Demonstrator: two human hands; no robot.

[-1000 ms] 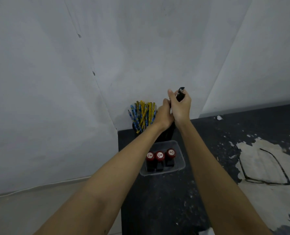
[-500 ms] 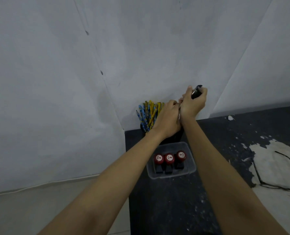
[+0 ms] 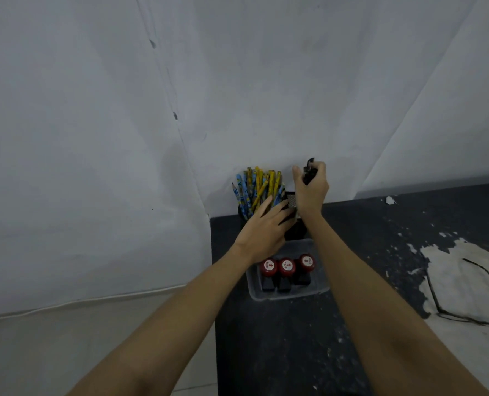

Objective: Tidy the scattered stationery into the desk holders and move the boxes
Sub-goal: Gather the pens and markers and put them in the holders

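Right hand (image 3: pixel 312 192) fisted round slim black pen (image 3: pixel 309 170); left hand (image 3: pixel 263 230) spread open, hiding black mesh holder (image 3: pixel 292 202); beside, blue-and-yellow pencils (image 3: pixel 259 188); nearer, clear plastic tray (image 3: pixel 320 287) with three red-capped stamps (image 3: pixel 286 267).

3 stamps (image 3: pixel 286 270) stand in a tray (image 3: pixel 322 284) (table's (image 3: pixel 352 252) left edge); pencil holder (image 3: pixel 242 210) behind it

The left hand (image 3: pixel 262 234) now lies lower and spread, apart from the right hand (image 3: pixel 311 191). A mesh holder (image 3: pixel 292 202) shows between them.
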